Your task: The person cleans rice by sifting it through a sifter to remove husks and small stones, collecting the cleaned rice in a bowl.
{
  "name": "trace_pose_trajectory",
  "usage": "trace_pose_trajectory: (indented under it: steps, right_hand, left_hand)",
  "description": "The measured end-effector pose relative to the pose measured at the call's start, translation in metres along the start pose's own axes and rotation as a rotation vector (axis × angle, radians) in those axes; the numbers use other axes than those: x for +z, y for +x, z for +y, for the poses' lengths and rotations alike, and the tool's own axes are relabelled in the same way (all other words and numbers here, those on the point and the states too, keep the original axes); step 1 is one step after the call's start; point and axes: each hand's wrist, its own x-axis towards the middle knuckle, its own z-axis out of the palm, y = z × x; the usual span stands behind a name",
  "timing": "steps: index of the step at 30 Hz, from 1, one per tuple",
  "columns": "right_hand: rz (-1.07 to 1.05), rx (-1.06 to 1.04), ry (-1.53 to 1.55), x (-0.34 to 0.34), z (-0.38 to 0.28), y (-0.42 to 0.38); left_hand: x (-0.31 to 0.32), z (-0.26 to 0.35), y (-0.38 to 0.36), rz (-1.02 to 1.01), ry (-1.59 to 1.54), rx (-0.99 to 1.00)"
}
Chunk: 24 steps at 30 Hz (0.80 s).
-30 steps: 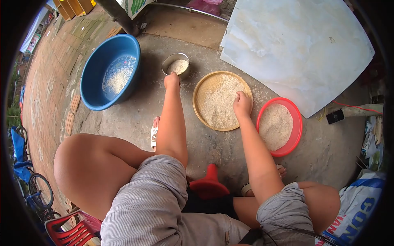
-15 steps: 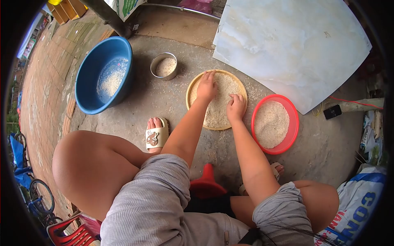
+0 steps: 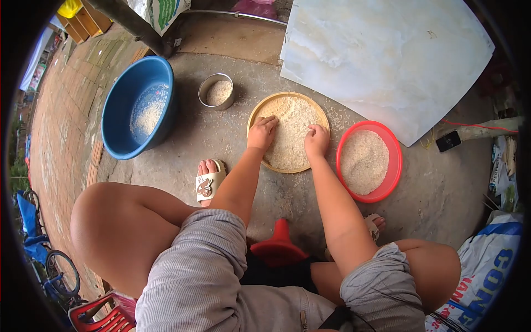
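A round woven tray point(image 3: 323, 114) lies on the concrete floor with pale grains point(image 3: 293, 133) spread across it. At its left side my left hand point(image 3: 262, 133) rests on the grains, fingers extended. My right hand point(image 3: 317, 140) is at the tray's right side, its fingers curled inward; what they hold, if anything, is too small to make out. Just right of the tray stands a red basin point(image 3: 394, 166) with a heap of similar grains. A metal bowl point(image 3: 216, 92) behind and to the left holds some grains too.
A blue basin point(image 3: 113, 124) with grains is at the left. A large marbled sheet point(image 3: 387, 61) covers the back right, near a phone point(image 3: 448, 141). Printed sacks point(image 3: 487, 271) lie at the lower right. A red stool point(image 3: 281, 243) is below me.
My left hand has moved from the tray's upper part toward its left edge, nearer to me. My right hand stays near the right rim. The camera view has shifted slightly.
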Motion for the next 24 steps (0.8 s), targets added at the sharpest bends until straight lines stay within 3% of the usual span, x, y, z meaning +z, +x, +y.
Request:
trace_pose_trajectory:
  steps: [2, 4, 5, 7, 8, 10, 11, 13, 14, 17, 18, 20, 21, 22, 24]
  right_hand:
    - [0.015, 0.059, 0.01, 0.002, -0.005, 0.0]
    - [0.103, 0.25, 0.021, 0.005, -0.014, -0.001]
    - [0.104, 0.247, 0.023, 0.006, -0.018, -0.001]
    - [0.132, 0.437, 0.146, 0.009, -0.023, 0.001]
    - [0.131, 0.433, 0.143, 0.013, -0.025, 0.004]
    - [-0.001, 0.838, 0.826, 0.028, -0.017, 0.013]
    - [0.001, 0.833, 0.825, 0.033, -0.014, 0.017]
    - [-0.135, 1.075, 1.529, 0.035, -0.019, 0.023]
    - [-0.137, 1.071, 1.529, 0.031, -0.023, 0.024]
    - [0.019, 1.162, 1.6, 0.01, -0.049, 0.026]
    - [0.016, 1.161, 1.599, 0.008, -0.052, 0.026]
    - [-0.105, 0.955, 1.415, 0.002, -0.058, 0.027]
    - [-0.051, 0.891, 1.314, -0.011, -0.078, 0.026]
    - [-0.052, 0.891, 1.316, -0.006, -0.082, 0.024]
    - [-0.11, 0.48, 1.047, 0.004, -0.085, 0.021]
  left_hand:
    - [0.001, -0.002, -0.005, 0.082, 0.005, 0.02]
    - [0.001, 0.003, -0.003, 0.121, -0.042, -0.183]
    - [0.003, 0.006, 0.0, 0.124, -0.041, -0.181]
    - [0.007, 0.015, 0.015, 0.116, -0.174, -0.529]
    - [0.007, 0.017, 0.023, 0.119, -0.177, -0.53]
    - [0.005, 0.026, 0.042, -0.214, -0.611, -0.627]
    - [0.004, 0.033, 0.051, -0.212, -0.615, -0.624]
    - [-0.003, 0.051, 0.068, -0.679, -0.865, -0.444]
    - [-0.006, 0.059, 0.074, -0.675, -0.865, -0.441]
    - [-0.016, 0.084, 0.084, -0.568, -0.258, -0.335]
    - [-0.013, 0.086, 0.081, -0.566, -0.259, -0.336]
    - [-0.008, 0.089, 0.076, -0.153, -0.354, -0.543]
    - [0.012, 0.076, 0.072, -0.101, -0.681, -0.697]
    - [0.03, 0.063, 0.069, -0.1, -0.68, -0.697]
    - [0.053, 0.046, 0.064, -0.051, -1.837, -1.184]
